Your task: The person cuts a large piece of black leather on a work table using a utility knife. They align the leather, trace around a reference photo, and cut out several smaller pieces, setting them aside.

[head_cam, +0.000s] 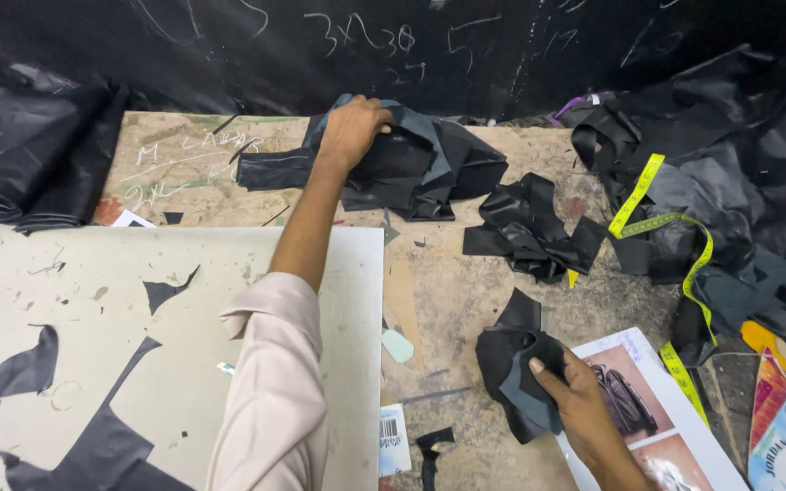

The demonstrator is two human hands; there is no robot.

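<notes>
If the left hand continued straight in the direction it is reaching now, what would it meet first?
The left hand rests on a pile of black pieces, pointing away from the person. Straight on, it would probably meet the dark chalk-marked wall first, though depth is unclear.

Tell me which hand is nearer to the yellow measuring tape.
Right. The right hand grips a black scrap just left of the yellow measuring tape; the left hand rests on a black pile far across the table.
</notes>
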